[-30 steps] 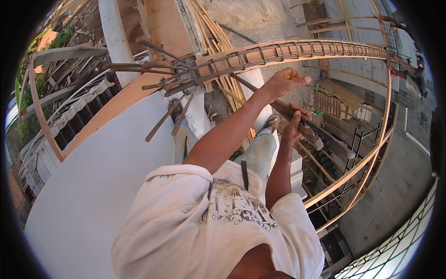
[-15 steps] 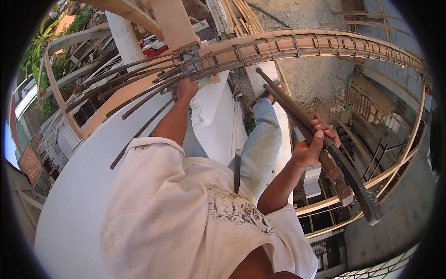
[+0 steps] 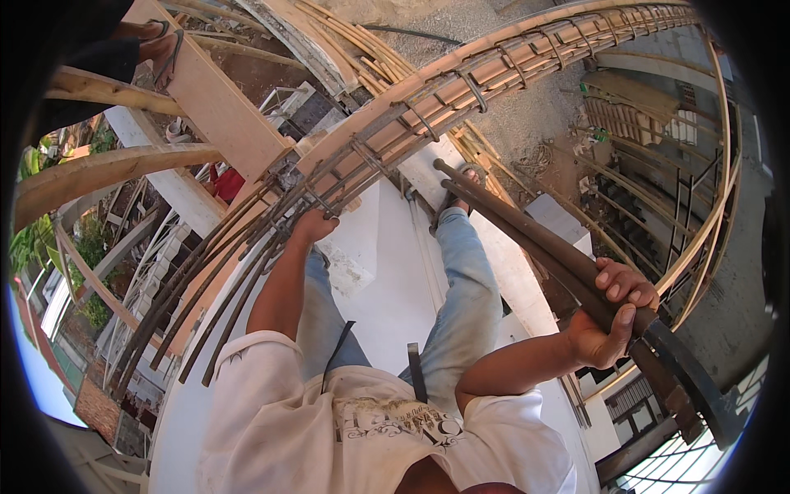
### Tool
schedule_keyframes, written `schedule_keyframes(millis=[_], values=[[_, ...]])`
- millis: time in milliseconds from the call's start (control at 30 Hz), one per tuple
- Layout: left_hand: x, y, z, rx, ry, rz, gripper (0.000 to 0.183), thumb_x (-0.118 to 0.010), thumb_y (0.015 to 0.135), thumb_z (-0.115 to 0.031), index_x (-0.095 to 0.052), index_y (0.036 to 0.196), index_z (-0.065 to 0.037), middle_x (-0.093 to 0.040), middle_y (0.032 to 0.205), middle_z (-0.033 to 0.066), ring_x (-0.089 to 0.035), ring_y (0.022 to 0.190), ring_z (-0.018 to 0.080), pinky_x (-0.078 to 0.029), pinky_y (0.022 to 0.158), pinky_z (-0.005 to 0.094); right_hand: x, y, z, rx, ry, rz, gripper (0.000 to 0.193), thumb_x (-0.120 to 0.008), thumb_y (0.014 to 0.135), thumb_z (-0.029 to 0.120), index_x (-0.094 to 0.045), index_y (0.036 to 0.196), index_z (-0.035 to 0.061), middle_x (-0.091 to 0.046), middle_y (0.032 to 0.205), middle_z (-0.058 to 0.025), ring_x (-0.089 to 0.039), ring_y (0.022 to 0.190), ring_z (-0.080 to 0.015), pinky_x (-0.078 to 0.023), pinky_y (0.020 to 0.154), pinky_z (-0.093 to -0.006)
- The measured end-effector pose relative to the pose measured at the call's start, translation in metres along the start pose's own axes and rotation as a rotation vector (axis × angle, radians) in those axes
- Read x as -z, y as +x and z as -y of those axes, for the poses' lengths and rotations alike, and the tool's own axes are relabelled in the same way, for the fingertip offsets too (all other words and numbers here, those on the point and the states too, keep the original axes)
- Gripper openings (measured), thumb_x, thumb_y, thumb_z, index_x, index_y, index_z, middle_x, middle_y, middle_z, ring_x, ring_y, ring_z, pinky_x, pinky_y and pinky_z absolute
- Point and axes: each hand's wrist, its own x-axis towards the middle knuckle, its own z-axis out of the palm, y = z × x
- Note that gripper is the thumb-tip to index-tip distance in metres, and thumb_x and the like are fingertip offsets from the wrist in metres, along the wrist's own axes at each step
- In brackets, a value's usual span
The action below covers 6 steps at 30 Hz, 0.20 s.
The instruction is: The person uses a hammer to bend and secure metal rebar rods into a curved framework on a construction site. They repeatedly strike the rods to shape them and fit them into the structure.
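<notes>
My left hand is closed around one of the thin steel bars near the end of a rebar cage. Loose rusty rebar ends fan out toward the lower left from there. Out to the right, my right hand grips two long-handled tools held side by side. Their dark heavy heads point down to the lower right, while the narrow handle ends reach up near my foot. Exactly what kind of tools they are, I cannot tell.
My feet stand on a narrow white ledge high above gravel ground. Plywood boards run along the cage. Another person's sandalled foot rests on a plank at upper left. Curved timber and stacked wood surround the drop.
My view has turned, so the cage now slants more steeply. My right hand has swung the two tools outward and lower right; the left hand remains at the rebar.
</notes>
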Motion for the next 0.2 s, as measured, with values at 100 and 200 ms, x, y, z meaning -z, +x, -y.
schedule_keyframes(millis=[100,200], values=[[-0.009,0.002,-0.003,0.009,-0.161,-0.013,0.038,-0.063,0.074,-0.032,-0.067,0.099,-0.004,-0.066,0.094,0.0229,-0.063,0.095,0.0371,-0.047,0.080,0.0401,0.017,0.002,-0.003,-0.023,0.054,0.105,0.024,-0.064,0.080,0.020,-0.045,0.088,0.0085,-0.051,0.076,-0.0082,-0.052,0.071,-0.0210,-0.044,0.074,-0.0418],[0.018,0.043,-0.067,-0.357,-0.205,-0.052,0.045,-0.057,0.081,-0.018,-0.056,0.124,-0.007,-0.054,0.128,0.0178,-0.051,0.119,0.0272,-0.040,0.095,0.0368,0.029,0.007,-0.006,-0.057,0.082,0.070,0.024,-0.064,0.079,0.021,-0.045,0.087,0.0094,-0.050,0.073,-0.0071,-0.052,0.070,-0.0201,-0.044,0.074,-0.0421]])
